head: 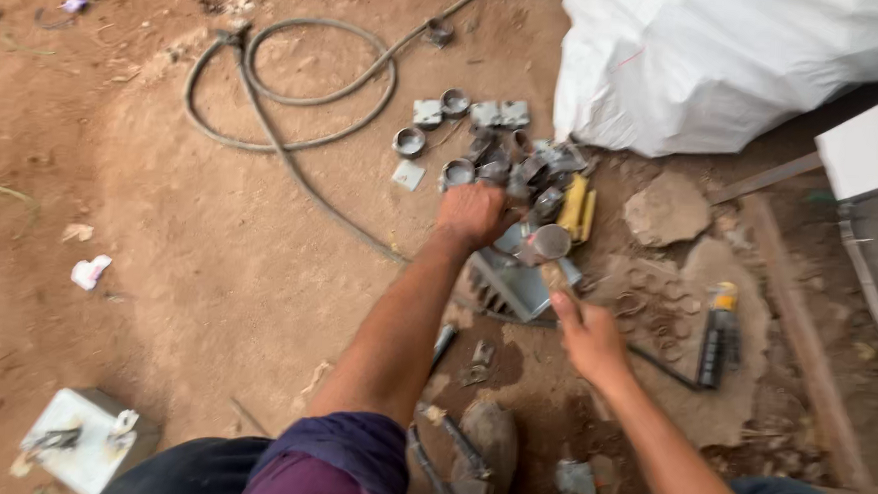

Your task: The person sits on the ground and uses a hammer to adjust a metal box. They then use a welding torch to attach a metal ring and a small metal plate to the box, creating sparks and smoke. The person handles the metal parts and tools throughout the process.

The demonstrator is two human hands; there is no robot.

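Sandalled foot (pixel 483 450) nearest; left hand (pixel 473 214) closed over metal piece (pixel 517 281) on dirt ground (pixel 208 265); right hand (pixel 587 335) gripping hammer (pixel 549 248), mid-strike; needs steady aim.

We saw dull grey metal rings (pixel 456 103), a matt rubber hose (pixel 294 149), rough dry earth floor (pixel 160 212) and a white woven plastic sack (pixel 709 61).

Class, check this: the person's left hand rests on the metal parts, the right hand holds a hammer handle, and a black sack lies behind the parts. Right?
Not quite. The head view shows the sack is white, not black. The left hand on the metal parts and the right hand on the hammer handle stand.
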